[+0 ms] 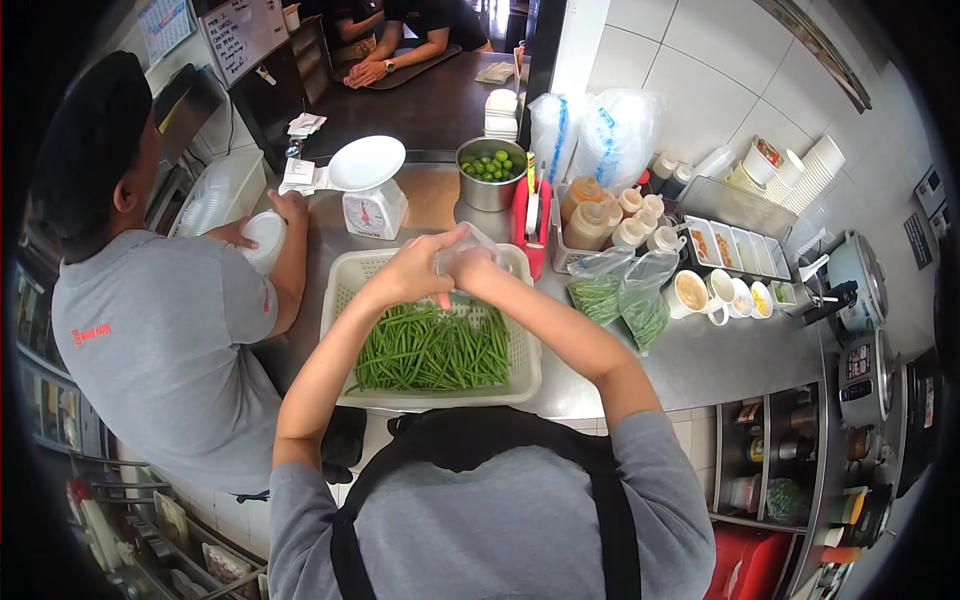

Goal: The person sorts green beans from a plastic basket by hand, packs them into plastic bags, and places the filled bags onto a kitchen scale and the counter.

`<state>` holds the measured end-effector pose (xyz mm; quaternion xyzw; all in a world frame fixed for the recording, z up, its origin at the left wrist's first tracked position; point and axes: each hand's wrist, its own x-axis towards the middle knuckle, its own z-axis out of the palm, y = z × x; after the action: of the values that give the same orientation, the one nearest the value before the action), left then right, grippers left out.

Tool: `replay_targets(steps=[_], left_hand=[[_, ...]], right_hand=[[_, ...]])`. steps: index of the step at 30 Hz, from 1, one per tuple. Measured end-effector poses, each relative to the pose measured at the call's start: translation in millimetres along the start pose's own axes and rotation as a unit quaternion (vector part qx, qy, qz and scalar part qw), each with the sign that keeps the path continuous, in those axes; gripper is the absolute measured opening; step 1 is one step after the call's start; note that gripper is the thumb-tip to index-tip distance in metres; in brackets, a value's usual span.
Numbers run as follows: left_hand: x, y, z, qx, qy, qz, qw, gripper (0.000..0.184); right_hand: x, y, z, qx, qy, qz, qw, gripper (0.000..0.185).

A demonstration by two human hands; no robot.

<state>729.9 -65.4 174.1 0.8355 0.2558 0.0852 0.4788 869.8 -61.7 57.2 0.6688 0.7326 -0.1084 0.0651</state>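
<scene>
Fingers (452,240) of my left hand (422,268) are spread and bent toward my right hand (474,272), the thumb pointing down apart from the rest, and the two hands meet above the far side of a white plastic basket (531,365). Clear plastic, which looks like a bag (487,243), shows at my right hand and just beyond it. Most of my right fingers are hidden behind the left hand and the plastic, so I cannot tell how firmly either hand grips it. Below my wrists, long green beans (430,350) lie heaped in the basket, which sits on the steel surface (690,375) right in front of me. Just beyond its far edge stand a white dial scale (372,208), a metal pot (487,193) of green limes (488,166) and a red dispenser (531,225). To the right are squeeze bottles (590,224), two clear bags of cut greens (643,305) and a row of small cups (690,293). On my left, a co-worker (165,310) in a grey shirt and black cap holds a white round container (264,240) in both hands, well apart from mine.
</scene>
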Motion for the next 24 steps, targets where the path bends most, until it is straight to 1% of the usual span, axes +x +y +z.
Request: replay_targets(steps=[1, 4, 5, 7, 10, 13, 16, 17, 18, 19, 20, 22, 24], left_hand=[[-0.2, 2.4, 1.0, 0.012, -0.005, -0.011, 1.000, 0.073], [12.2, -21.2, -4.6, -0.105, -0.007, 0.021, 0.994, 0.075], [16.2, -27.7, -6.8, -0.132, -0.006, 0.024, 0.991, 0.075], [21.1, -36.2, -9.1, -0.187, -0.005, 0.030, 0.982, 0.074], [19.0, -25.7, -4.3, -0.195, -0.052, -0.002, 0.979, 0.072], [13.3, -19.8, 1.1, -0.186, -0.066, -0.019, 0.980, 0.071], [5.3, -9.3, -17.9, -0.229, -0.031, -0.002, 0.973, 0.069], [3.0, -3.9, -30.4, -0.238, -0.030, -0.005, 0.971, 0.066], [1.4, 3.8, -42.3, -0.252, -0.013, 0.001, 0.968, 0.065], [0.2, 12.0, -55.2, -0.265, 0.005, 0.006, 0.964, 0.064], [1.2, 17.8, -68.6, -0.277, 0.024, 0.012, 0.960, 0.063], [11.3, 23.1, -97.7, -0.282, 0.065, 0.080, 0.954, 0.059], [26.7, 18.3, -132.1, -0.283, 0.106, 0.101, 0.948, 0.049]], right_hand=[[0.2, -0.3, 1.0, -0.033, -0.004, -0.001, 0.999, 0.029], [12.3, 17.5, 0.2, 0.047, 0.022, -0.037, 0.998, 0.026], [14.3, 21.7, -6.7, 0.033, -0.015, -0.048, 0.998, 0.025], [-3.6, 14.9, -47.0, 0.007, -0.090, -0.069, 0.994, 0.023], [-28.0, 3.0, -63.3, 0.067, -0.095, -0.125, 0.985, 0.020], [-37.9, -0.1, -60.6, 0.237, -0.112, -0.124, 0.957, 0.020], [-48.7, 15.4, -74.4, 0.150, -0.027, -0.168, 0.974, 0.019], [-71.0, 16.4, -95.7, 0.196, 0.121, -0.216, 0.949, 0.019], [-87.8, 16.2, -108.4, 0.302, 0.232, -0.224, 0.897, 0.018], [-103.1, 13.8, -118.9, 0.402, 0.336, -0.226, 0.821, 0.017], [-120.7, 8.3, -130.3, 0.464, 0.385, -0.190, 0.774, 0.016], [-122.1, 9.6, -120.2, 0.473, 0.525, -0.141, 0.693, 0.013], [-120.8, 13.6, -95.3, 0.477, 0.496, -0.087, 0.720, 0.012]])
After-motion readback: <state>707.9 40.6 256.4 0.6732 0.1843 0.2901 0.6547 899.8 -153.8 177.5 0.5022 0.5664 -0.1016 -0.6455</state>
